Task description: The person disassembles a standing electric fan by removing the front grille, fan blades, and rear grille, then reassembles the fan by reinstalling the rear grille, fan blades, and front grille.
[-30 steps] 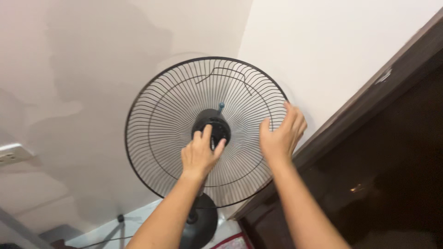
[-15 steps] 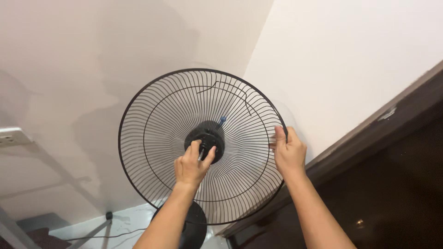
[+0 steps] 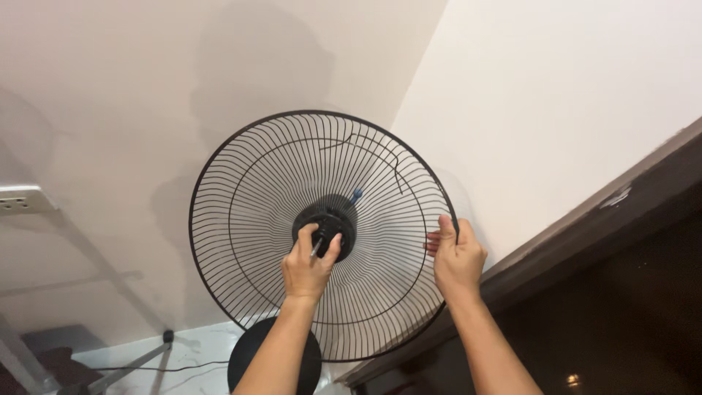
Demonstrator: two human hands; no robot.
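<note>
Round black wire fan grille (image 3: 256,219); left hand (image 3: 308,267) pinching thin metal shaft (image 3: 316,246) at hub (image 3: 327,223); right hand (image 3: 457,256) clamped on rim.

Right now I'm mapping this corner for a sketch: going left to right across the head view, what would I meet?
Wall socket → left hand at the black hub of the fan guard → right hand gripping the guard's rim → dark wooden door frame.
</note>
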